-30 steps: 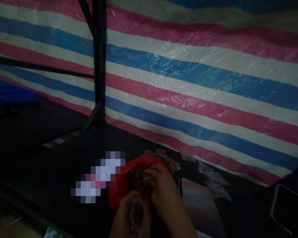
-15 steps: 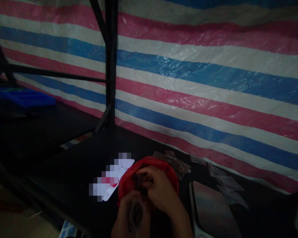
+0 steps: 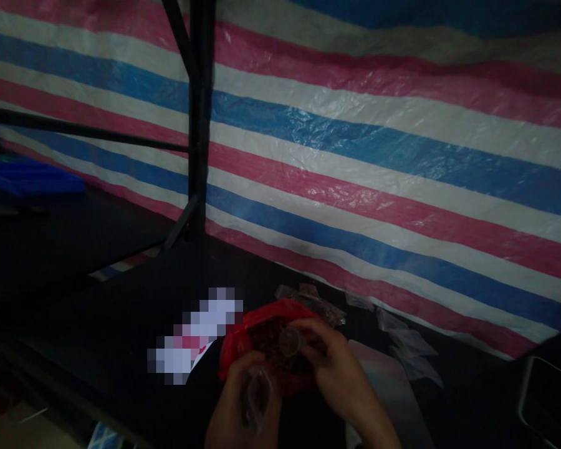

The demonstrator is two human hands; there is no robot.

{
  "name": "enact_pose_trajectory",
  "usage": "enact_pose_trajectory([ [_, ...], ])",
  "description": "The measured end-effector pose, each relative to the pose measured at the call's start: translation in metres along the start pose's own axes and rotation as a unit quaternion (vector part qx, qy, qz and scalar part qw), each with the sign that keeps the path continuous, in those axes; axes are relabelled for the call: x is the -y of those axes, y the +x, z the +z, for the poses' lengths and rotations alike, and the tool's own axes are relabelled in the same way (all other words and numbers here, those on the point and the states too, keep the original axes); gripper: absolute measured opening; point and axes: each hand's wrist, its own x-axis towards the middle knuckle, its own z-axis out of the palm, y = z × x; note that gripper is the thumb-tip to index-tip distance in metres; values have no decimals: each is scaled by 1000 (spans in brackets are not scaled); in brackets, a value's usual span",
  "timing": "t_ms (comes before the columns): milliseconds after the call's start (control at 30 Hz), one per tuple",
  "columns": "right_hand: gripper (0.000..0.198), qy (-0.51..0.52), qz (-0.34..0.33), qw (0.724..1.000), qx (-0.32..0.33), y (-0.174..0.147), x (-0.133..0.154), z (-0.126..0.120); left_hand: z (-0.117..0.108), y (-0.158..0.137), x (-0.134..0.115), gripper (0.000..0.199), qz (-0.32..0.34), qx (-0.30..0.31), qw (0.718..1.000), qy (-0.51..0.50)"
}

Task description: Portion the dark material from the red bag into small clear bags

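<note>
Red plastic bag (image 3: pixel 234 352) sits open on the black table (image 3: pixel 168 305), lower centre of the frame, mouth spread so the dark bits (image 3: pixel 266 337) inside can be reached. Left hand (image 3: pixel 227 405), bottom centre, is curled round a small clear bag (image 3: pixel 259 396), its mouth gaping upward; it's kept right by the red bag, probably to shorten the trip between them. Light's poor, so can't tell how much is in it. Right hand (image 3: pixel 331 362) is mostly closed, fingertips pinching a small clear cup (image 3: pixel 290 342) over the bits; that grip seems meant to leave the cup's opening unblocked. Filled packets (image 3: pixel 327 308) lie behind the red bag, flat packets (image 3: pixel 414 352) lower right, likely parked there to stay within reach yet clear of the arms. Right forearm crosses a grey slab (image 3: pixel 378 374).

Vs half a second ago: right hand was deeper over the red bag, covering the contents. Now it's further right, cup and bits both showing. Left grip looks unchanged.
</note>
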Motion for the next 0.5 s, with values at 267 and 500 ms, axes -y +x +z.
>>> enact_pose_trajectory([
  [267, 52, -16, -143, 989, 42, -22, 30, 6, -3, 9, -9, 48, -28, 64, 995, 68],
  [500, 69, -223, -241, 945, -3, -40, 31, -6, 14, 3, -23, 54, -55, 86, 995, 18],
])
